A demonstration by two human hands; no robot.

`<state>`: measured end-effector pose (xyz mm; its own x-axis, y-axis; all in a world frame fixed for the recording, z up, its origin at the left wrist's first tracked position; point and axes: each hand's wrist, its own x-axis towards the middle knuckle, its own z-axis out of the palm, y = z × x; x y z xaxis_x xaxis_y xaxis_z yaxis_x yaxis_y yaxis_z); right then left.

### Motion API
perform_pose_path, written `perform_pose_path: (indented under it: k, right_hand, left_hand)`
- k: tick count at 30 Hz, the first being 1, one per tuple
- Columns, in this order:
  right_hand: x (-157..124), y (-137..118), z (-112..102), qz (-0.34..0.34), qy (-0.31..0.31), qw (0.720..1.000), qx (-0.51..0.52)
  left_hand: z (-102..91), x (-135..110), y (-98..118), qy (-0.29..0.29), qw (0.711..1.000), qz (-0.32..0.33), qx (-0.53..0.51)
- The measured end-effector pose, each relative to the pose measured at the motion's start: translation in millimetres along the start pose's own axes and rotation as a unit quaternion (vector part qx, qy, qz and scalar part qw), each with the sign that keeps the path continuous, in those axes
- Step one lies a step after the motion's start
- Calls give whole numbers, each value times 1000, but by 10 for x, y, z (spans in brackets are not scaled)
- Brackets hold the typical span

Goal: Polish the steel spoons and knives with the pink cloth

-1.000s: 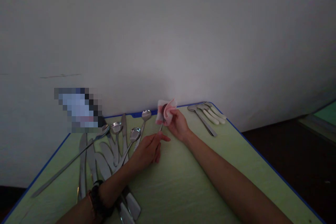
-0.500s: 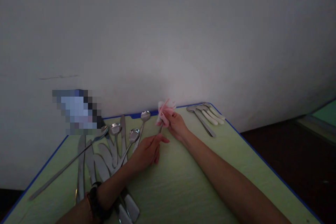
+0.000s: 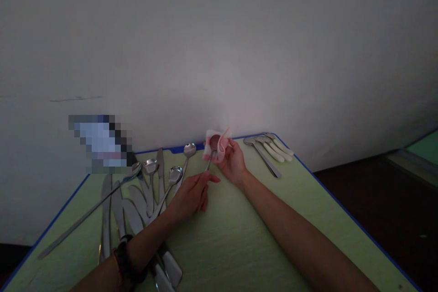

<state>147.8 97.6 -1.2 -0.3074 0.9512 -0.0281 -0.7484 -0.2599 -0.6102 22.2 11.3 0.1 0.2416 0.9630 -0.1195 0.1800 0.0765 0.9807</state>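
Near the far edge of the table, my left hand grips a metal spoon by its handle, bowl end up and away from me. My right hand holds a pink and white cloth spread behind and around the spoon's bowl. The bowl's round inner face shows against the cloth. Under and beside my left forearm lie several table knives and spoons, partly covered by the arm.
The pale green table has a blue rim and meets a wall. At the far right lie a spoon and white-handled cutlery. A blurred-out device stands at the far left, beside a long-handled spoon.
The cloth was bunched over the spoon's bowl; now it is opened out and the bowl shows. My right hand has turned with its fingers loosened a little. My left hand has hardly moved.
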Motion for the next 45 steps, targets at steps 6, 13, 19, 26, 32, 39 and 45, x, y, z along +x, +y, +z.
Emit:
perform_pose_path:
  k: [6, 13, 19, 26, 32, 39, 45]
  right_hand:
    - [8, 70, -13, -29, 34, 994, -103]
    - [47, 125, -57, -62, 80, 982, -159]
    - [54, 133, -68, -65, 85, 980, -167]
    - [-1, 28, -43, 11, -6, 993, -117]
    - [-36, 26, -24, 25, -57, 992, -106]
    - [-20, 59, -29, 26, -44, 992, -118]
    - [51, 102, -67, -50, 46, 994, -82]
  left_hand:
    - [-8, 1, -31, -29, 999, 9, 32]
    - [-7, -5, -39, -43, 998, 15, 47]
    - [-13, -3, -51, -46, 998, 15, 39]
    - [-2, -1, -24, -17, 1000, 4, 17]
    - [-3, -1, -21, -14, 1000, 8, -1]
    - [-11, 3, -33, -19, 1000, 12, 8]
    - [5, 7, -24, 0, 1000, 17, -7]
